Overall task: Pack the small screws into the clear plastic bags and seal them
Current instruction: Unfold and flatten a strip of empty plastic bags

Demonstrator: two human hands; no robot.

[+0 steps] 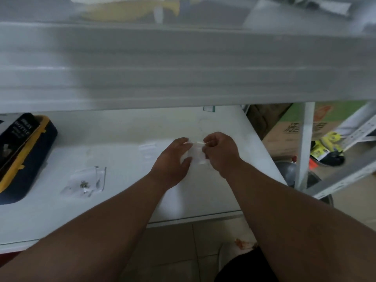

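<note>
Both hands pinch one small clear plastic bag (pixel 197 153) between them: right hand (pixel 220 152) fingers curled on its top edge, left hand (pixel 174 159) thumb and fingers on its 9 o'clock side, held just above the white table (pixel 126 200). Film looks thin, floppy, slick, near weightless; best held at the stiffer zip strip. Whether screws are inside can't be told. Filled bags (pixel 84 180) lie at 9 o'clock, near a blue-yellow case (pixel 26 159).
</note>
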